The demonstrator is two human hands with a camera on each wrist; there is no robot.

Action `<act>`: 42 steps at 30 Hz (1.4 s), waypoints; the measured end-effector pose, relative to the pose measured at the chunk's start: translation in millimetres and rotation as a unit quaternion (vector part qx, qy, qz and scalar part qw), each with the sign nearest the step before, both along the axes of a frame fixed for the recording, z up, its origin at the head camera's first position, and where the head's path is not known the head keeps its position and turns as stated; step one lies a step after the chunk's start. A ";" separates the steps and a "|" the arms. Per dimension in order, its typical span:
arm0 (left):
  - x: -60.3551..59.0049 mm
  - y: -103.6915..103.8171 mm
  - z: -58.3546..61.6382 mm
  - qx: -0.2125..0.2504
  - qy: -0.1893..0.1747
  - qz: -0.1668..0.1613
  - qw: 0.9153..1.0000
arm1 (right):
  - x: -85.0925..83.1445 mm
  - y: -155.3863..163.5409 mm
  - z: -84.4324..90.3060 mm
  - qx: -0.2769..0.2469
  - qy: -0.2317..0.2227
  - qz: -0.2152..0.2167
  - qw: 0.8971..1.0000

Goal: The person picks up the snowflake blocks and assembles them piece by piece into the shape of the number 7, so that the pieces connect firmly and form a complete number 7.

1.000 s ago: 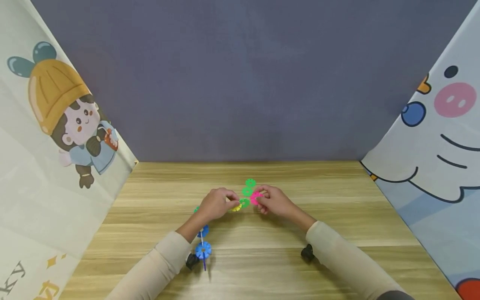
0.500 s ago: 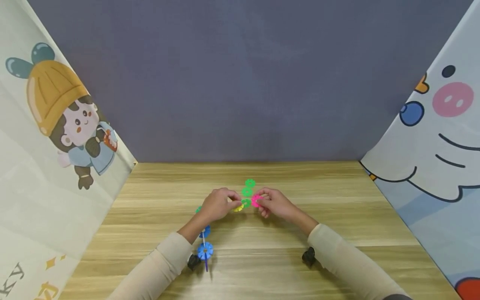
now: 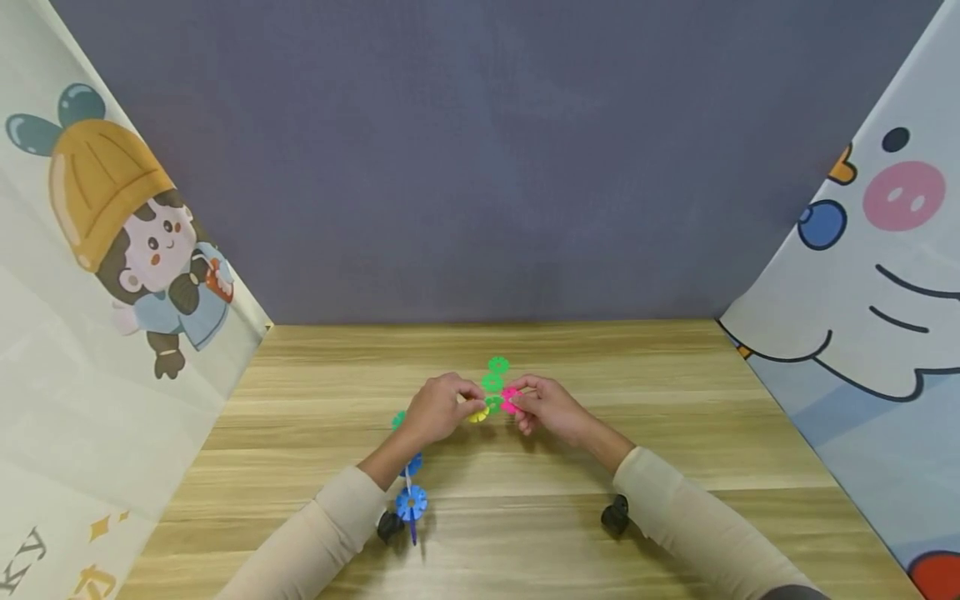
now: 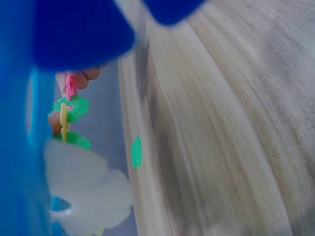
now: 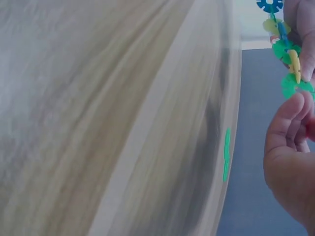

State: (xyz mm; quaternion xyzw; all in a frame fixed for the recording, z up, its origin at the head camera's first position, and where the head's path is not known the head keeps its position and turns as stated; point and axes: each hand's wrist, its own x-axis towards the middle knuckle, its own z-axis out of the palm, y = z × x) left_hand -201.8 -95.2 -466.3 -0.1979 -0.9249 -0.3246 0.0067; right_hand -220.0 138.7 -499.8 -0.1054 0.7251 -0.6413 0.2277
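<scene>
My left hand [image 3: 442, 408] pinches a chain of notched plastic discs near a yellow disc [image 3: 478, 414]. A green disc [image 3: 494, 405] sticks out from the yellow one, toward the right. The chain runs back under my left wrist, through a teal-green disc [image 3: 399, 419] to a blue disc [image 3: 412, 502]. My right hand [image 3: 551, 408] holds a pink disc [image 3: 509, 400] between thumb and fingers. In the left wrist view the pink disc [image 4: 71, 84] stands edge-on against the green disc [image 4: 75, 109]; whether their slots interlock I cannot tell. Blurred blue and white discs [image 4: 88, 189] hide much there.
Two loose green discs [image 3: 492, 382] lie on the wood-grain table [image 3: 525, 542] just beyond my hands. A grey panel [image 3: 487, 167] rises at the table's back edge, with printed cloths at both sides. Black wrist-camera parts [image 3: 615, 517] sit under the sleeves.
The gap between the pink disc and the green end disc has narrowed. My left hand has shifted slightly right with the chain; both hands keep their hold.
</scene>
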 end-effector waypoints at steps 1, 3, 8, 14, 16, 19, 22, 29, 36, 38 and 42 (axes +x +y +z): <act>0.1 0.2 0.3 0.002 0.002 0.000 1.000 | 0.0 -0.5 0.1 -0.004 -0.004 -0.002 1.000; 0.3 0.7 1.3 0.004 0.006 -0.002 1.000 | 0.5 -1.9 0.2 -0.008 -0.009 -0.005 1.000; 1.0 1.6 4.5 0.008 0.006 0.000 1.000 | 1.4 -6.6 0.3 -0.015 -0.019 -0.017 1.000; -0.2 -2.2 5.9 0.010 -0.001 0.008 1.000 | -1.0 -13.1 -1.0 -0.024 -0.016 -0.010 1.000; -1.7 -4.8 6.6 0.001 0.001 0.004 1.000 | -2.2 -14.3 -1.2 -0.024 -0.012 0.001 1.000; -4.4 -9.7 7.7 -0.008 0.001 -0.005 1.000 | -4.8 -14.4 -1.0 -0.012 -0.007 0.021 1.000; -6.9 -13.0 8.4 -0.007 -0.002 -0.010 1.000 | -9.7 -11.2 -0.8 0.016 0.011 0.036 0.999; -7.5 -15.8 7.6 -0.006 -0.007 -0.016 1.000 | -28.0 -4.5 -2.6 0.075 0.049 0.011 0.996; -7.2 -16.6 4.8 -0.007 -0.014 -0.009 1.000 | -37.2 -5.1 -4.0 0.169 0.149 0.013 0.974; -6.9 -16.7 3.8 -0.004 -0.016 -0.010 1.000 | -40.0 -6.0 -4.1 0.204 0.192 0.027 0.960; -7.0 -15.4 0.5 0.009 -0.017 -0.016 1.000 | -47.1 -8.8 -6.4 0.251 0.228 0.038 0.940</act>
